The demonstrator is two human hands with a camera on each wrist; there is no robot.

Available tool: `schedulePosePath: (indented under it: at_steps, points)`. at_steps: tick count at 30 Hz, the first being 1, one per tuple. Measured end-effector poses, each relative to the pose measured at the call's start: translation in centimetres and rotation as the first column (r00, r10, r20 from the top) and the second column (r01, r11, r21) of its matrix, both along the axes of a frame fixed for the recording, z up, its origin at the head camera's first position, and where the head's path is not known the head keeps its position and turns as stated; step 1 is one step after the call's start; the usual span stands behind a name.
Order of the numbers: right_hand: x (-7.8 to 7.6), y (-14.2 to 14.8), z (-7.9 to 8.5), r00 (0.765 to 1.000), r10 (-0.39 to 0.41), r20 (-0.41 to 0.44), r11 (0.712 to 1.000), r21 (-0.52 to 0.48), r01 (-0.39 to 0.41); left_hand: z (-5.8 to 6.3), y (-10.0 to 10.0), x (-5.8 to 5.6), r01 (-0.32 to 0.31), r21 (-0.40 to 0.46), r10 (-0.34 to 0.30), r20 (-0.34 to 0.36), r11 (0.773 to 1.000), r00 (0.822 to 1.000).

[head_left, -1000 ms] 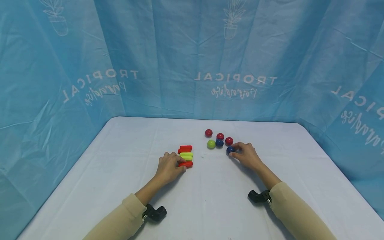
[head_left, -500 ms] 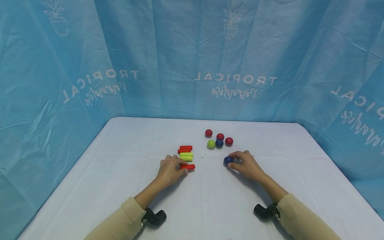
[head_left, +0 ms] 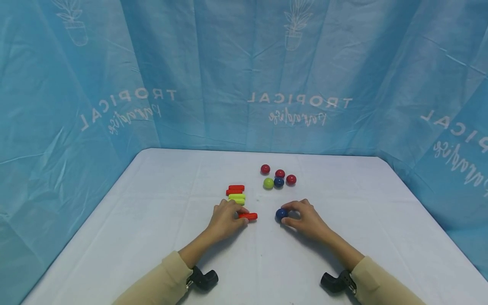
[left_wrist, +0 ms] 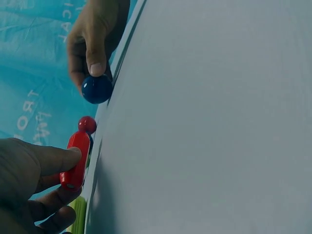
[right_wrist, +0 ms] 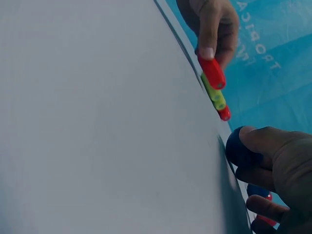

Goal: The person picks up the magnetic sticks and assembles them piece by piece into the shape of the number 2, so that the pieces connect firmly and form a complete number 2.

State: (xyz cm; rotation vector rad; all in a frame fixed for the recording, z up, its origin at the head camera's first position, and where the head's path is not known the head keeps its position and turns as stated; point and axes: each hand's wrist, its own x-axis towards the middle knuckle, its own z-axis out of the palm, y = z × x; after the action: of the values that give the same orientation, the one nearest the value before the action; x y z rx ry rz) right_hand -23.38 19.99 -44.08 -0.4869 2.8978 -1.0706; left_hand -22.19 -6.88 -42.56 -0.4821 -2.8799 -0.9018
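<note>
Near the middle of the table, my left hand (head_left: pixel 225 220) pinches a short red ridged stick (head_left: pixel 249 216) between thumb and fingers. In the left wrist view the red stick (left_wrist: pixel 75 158) has a rounded end and juts out past the fingertips. Facing it, my right hand (head_left: pixel 309 221) pinches a glossy dark blue ball (head_left: pixel 281 214) from its right side. A small gap separates the stick from the ball. The right wrist view shows the thumb lying on the blue ball (right_wrist: pixel 239 147), which partly hides the fingers behind it.
Beyond the left hand, two yellow-green sticks (head_left: pixel 237 199) and two red sticks (head_left: pixel 235 189) lie in a stack-like row. Further back sit a green ball (head_left: pixel 268 183), another blue ball (head_left: pixel 279 182) and several red balls (head_left: pixel 291 179). A blue curtain (head_left: pixel 244 76) hangs behind the white table (head_left: pixel 171 178).
The left hand has drawn the red stick away from the row, towards me and rightward. The right hand has brought the blue ball away from the other balls, towards me and leftward.
</note>
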Motion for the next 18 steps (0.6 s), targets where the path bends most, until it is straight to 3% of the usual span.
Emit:
schedulePosePath:
  at_steps: [18]
  points:
    - [1.3, -1.7, 0.1, 1.0, -0.003, 0.021, 1.0, 0.005, 0.003, 0.1, 2.2, 0.2, 0.068, -0.02, -0.068, 0.01, 0.997, 0.998]
